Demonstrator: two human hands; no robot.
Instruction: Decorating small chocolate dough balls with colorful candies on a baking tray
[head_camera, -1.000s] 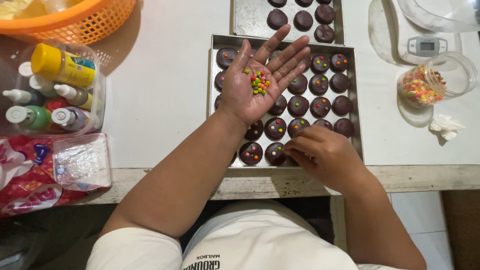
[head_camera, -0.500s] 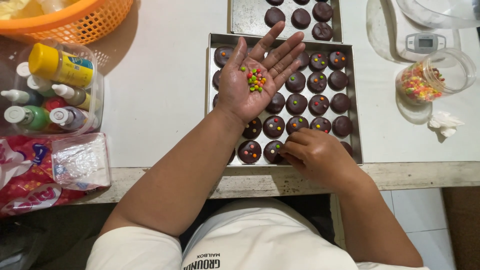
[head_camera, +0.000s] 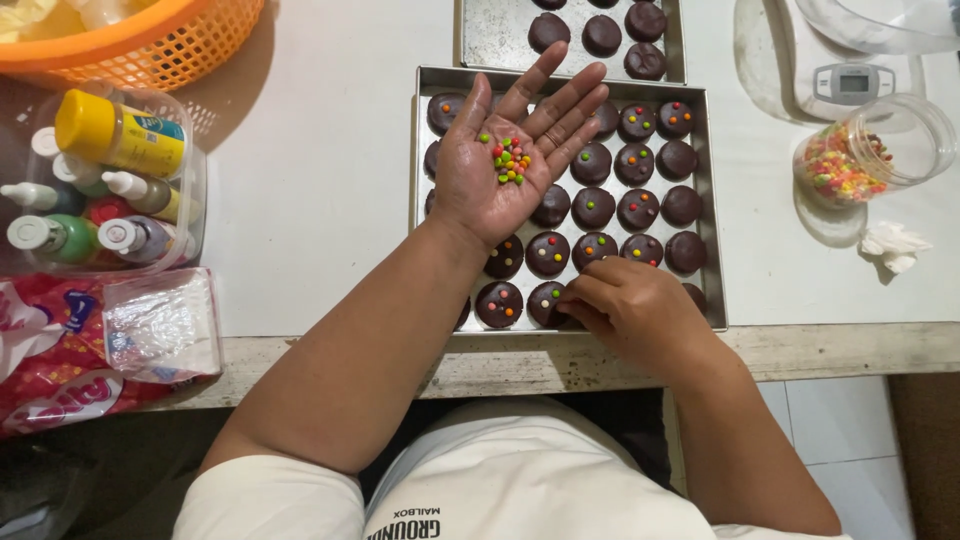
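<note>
Head view: we look down on a white table (head_camera: 320, 200) with a metal baking tray (head_camera: 716, 240) at its front edge, filled with rows of round chocolate-coated cookies (head_camera: 593, 208). A second tray (head_camera: 495, 35) sits just behind it. To the left stand an orange basket (head_camera: 170, 45) and a clear tub of colouring bottles (head_camera: 100, 180); to the right, a jar of coloured sprinkles (head_camera: 860, 160). Our left hand (head_camera: 500, 175) hovers flat and open, palm up, over the tray, cupping a small pile of coloured candy bits (head_camera: 510, 160). Our right hand (head_camera: 635, 310) rests at the tray's near row, fingers pinched together at a cookie (head_camera: 548, 302); whether they grip a bit we cannot tell.
</note>
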